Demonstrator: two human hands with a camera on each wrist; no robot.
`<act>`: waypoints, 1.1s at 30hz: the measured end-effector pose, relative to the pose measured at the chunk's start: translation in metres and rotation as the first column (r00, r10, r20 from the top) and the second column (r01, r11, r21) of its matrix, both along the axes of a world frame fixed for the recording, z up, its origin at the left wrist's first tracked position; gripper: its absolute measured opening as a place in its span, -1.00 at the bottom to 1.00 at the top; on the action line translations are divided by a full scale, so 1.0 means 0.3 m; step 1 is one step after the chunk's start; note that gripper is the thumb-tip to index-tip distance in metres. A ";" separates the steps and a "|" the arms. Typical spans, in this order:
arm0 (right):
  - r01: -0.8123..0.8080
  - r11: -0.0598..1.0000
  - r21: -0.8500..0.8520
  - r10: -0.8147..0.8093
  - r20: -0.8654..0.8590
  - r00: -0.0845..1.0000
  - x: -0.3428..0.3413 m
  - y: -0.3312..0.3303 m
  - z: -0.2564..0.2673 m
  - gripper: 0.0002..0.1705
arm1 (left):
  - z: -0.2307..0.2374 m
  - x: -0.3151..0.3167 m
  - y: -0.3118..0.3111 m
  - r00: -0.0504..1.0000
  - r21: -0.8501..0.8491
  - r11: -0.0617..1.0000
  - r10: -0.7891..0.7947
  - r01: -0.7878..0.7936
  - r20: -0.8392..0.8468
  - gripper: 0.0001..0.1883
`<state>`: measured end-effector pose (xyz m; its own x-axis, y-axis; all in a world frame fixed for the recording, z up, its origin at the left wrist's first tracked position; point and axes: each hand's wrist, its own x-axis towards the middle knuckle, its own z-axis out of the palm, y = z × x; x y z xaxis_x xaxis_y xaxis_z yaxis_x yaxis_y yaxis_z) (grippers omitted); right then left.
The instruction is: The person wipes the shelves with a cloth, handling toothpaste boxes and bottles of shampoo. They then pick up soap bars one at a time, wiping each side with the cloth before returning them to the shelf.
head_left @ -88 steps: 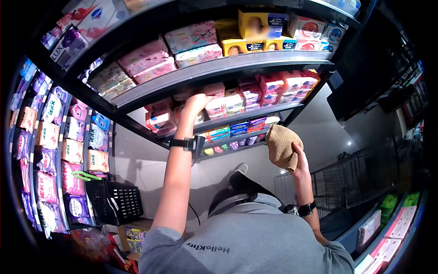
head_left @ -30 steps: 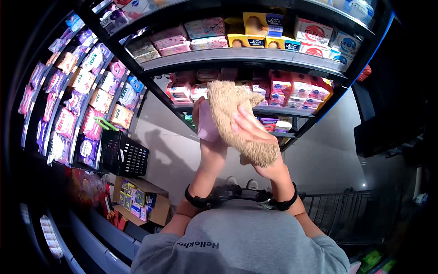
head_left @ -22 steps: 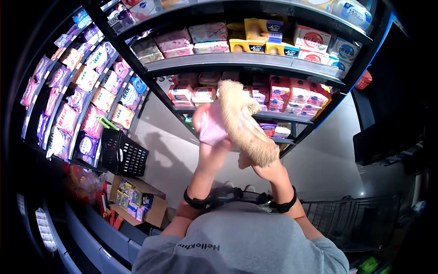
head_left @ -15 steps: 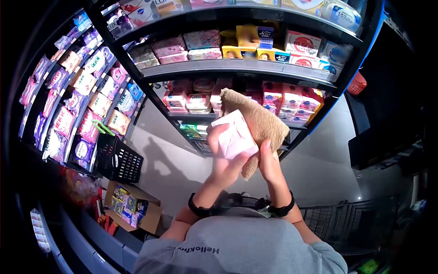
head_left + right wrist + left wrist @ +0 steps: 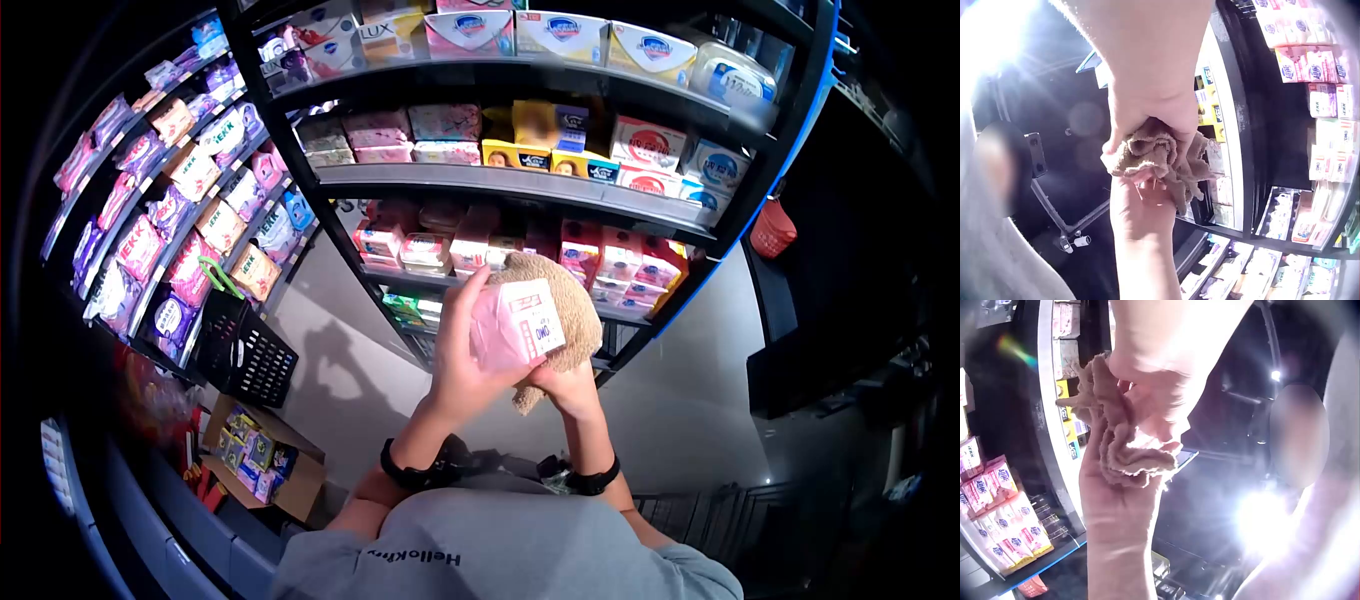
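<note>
In the head view my left hand grips a boxy pink soap pack with a white printed label at its right end, thumb and fingers along its sides. My right hand holds a tan fluffy cloth behind and against the pack's right side; its fingers are mostly hidden beneath the cloth. Both wrist views show the bunched cloth between the two hands, with my right hand curled over it in the right wrist view. The pack is hidden in those views.
A black shelf unit full of boxed soaps stands ahead. At left are racks of bagged goods, a black basket with green handles and an opened carton of small packs. A red basket sits at right.
My left hand has come out of the lower shelf with the soap pack. Both hands have met, cloth against pack; the pack has since turned, so its white label shows.
</note>
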<state>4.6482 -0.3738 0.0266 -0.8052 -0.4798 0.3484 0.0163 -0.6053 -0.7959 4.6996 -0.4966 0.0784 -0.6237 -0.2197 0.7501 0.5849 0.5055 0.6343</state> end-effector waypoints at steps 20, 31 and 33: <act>0.253 0.967 -0.019 -0.253 -0.014 0.967 0.005 -0.101 -0.065 -0.45 | 0.032 0.033 -0.180 0.629 0.800 0.440 -0.770 0.407 0.104 -0.32; 0.341 0.938 0.057 -0.338 -0.058 0.940 -0.008 -0.226 0.030 -0.38 | -0.036 0.007 -0.406 0.393 0.745 0.489 -0.860 0.454 0.324 -0.36; 0.339 0.925 0.174 -0.344 -0.003 0.939 0.004 -0.250 0.089 -0.42 | -0.054 0.004 -0.425 0.335 0.759 0.409 -0.904 0.506 0.264 -0.43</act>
<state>4.6495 -0.4488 0.0535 -0.9387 -0.2240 0.2621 -0.1446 -0.4344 -0.8891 4.7008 -0.6241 0.0622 -0.9165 0.3833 0.1146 -0.0524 -0.3990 0.9154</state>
